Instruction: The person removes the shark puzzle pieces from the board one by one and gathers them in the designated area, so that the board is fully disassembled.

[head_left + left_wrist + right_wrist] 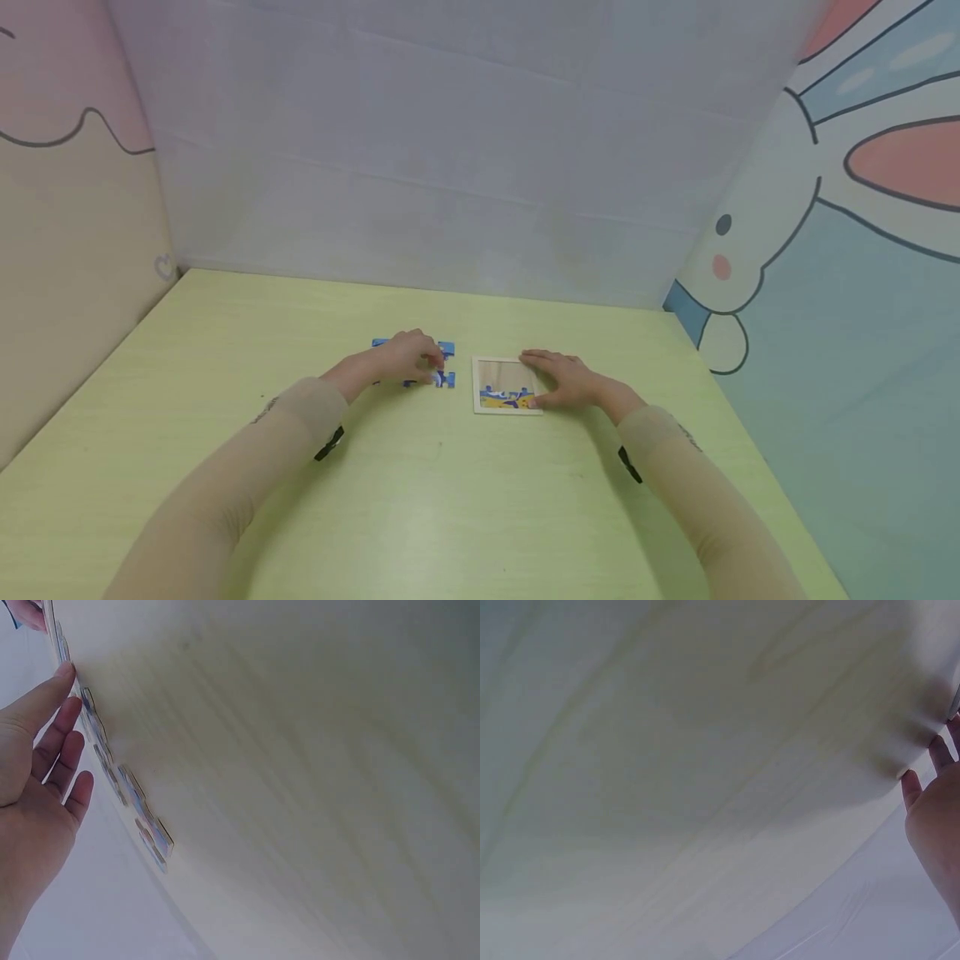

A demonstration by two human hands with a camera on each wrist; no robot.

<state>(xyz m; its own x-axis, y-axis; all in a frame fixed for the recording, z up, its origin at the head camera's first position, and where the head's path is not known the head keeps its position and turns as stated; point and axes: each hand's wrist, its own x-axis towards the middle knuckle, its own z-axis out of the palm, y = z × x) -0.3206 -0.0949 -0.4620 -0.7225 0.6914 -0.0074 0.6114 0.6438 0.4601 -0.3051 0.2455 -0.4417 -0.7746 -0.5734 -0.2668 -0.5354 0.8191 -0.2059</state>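
Blue jigsaw puzzle pieces [447,348] lie on the table, partly hidden beneath my left hand [408,356]. In the left wrist view, the left hand [45,750] has loosely bent, spread fingers beside the row of puzzle pieces [142,806]; no piece shows in its grasp. To the right is a square puzzle frame [476,387] with a pale wooden base. Its lower part holds fitted yellow and blue pieces [497,401]. My right hand [566,379] rests on the frame's right side, fingers at the upper corner and thumb lower down. The right wrist view shows the right hand [937,802] only partly.
The light yellow-green table [450,500] ends at a pale fabric wall [420,167] behind. A cartoon-printed side panel [847,350] stands on the right, another panel [67,275] on the left. Dark wrist straps [329,443] show under both sleeves.
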